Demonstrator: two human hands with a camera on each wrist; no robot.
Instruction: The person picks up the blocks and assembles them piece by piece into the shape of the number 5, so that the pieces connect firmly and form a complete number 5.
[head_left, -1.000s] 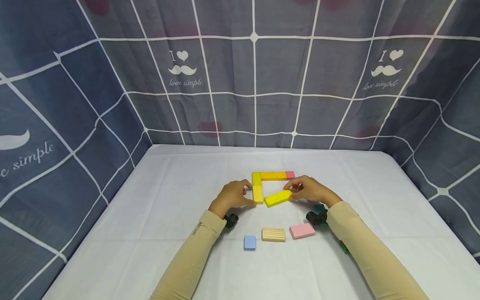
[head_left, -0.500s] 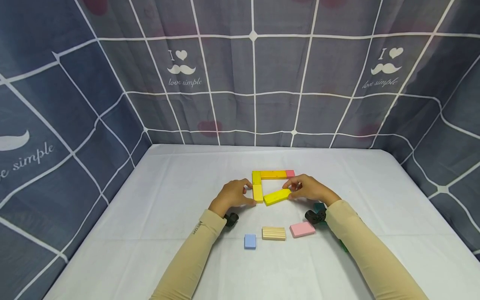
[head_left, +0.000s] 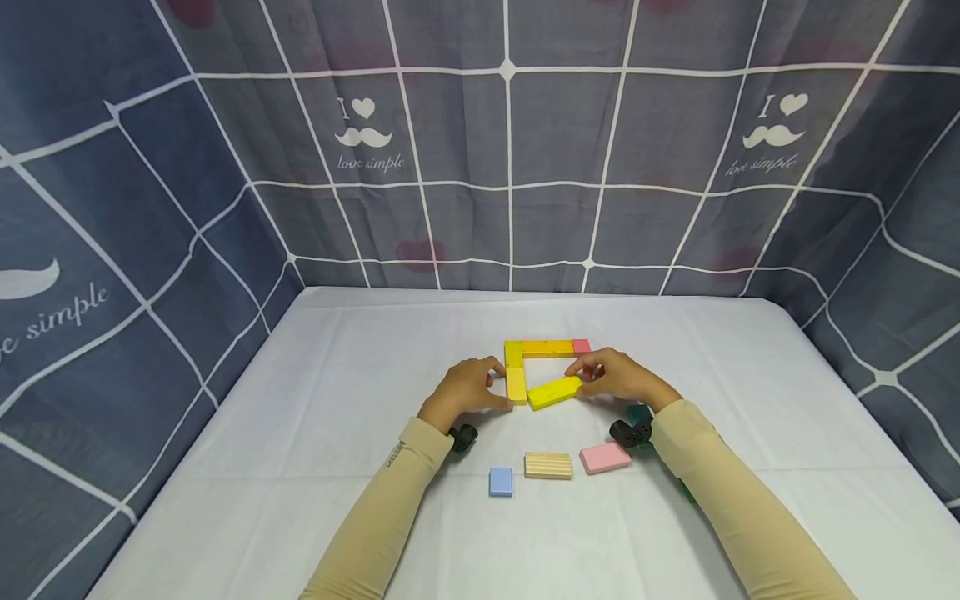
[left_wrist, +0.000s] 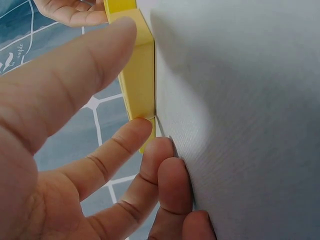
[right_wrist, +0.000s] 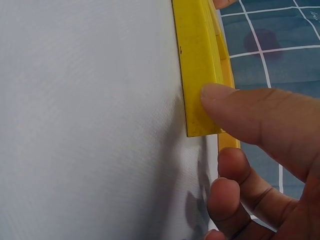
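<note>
My left hand holds an orange-yellow block at the left of a block outline on the table. In the left wrist view its thumb lies on the block's near end, and the index fingertip touches the far end. My right hand grips the right end of a bright yellow block, set at a slant. The right wrist view has the thumb on that block's side; fingertips behind it are partly hidden. Behind lie a yellow-green block, a long orange-yellow block and a small pink block.
Nearer the front lie a blue block, a ridged wooden block and a pink block. Teal and green blocks are partly hidden by the right arm. A grey checked curtain encloses the white table.
My right hand and the bright yellow block have shifted very slightly left, toward the orange-yellow block. The left hand keeps its place.
</note>
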